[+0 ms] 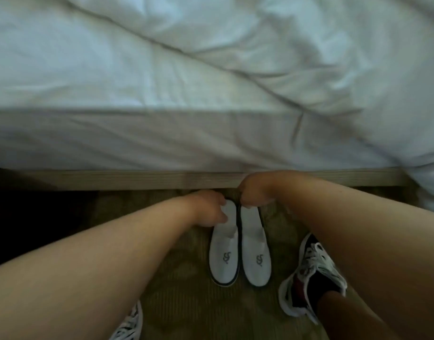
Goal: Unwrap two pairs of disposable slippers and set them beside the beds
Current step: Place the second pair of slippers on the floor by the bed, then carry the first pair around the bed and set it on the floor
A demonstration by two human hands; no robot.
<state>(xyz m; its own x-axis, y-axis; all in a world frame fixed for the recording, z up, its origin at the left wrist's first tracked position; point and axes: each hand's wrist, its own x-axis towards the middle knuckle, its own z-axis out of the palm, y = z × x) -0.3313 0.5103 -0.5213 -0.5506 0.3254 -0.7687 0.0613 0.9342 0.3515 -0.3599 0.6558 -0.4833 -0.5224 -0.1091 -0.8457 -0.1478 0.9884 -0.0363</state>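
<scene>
Head view, looking down: my left hand (208, 209) and right hand (254, 193) each pinch a heel of the white slippers (256, 251), likely squaring the pair on the carpet (186, 303) just beside the bed (162, 133), toes pointing away for stepping in.

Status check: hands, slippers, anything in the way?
Left hand and right hand each grip a heel. Slippers side by side on carpet beside bed. Shoe near, not touching.

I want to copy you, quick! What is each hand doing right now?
Left hand: pinching the heel of the left slipper.
Right hand: curled round the heel of the right slipper.
</scene>
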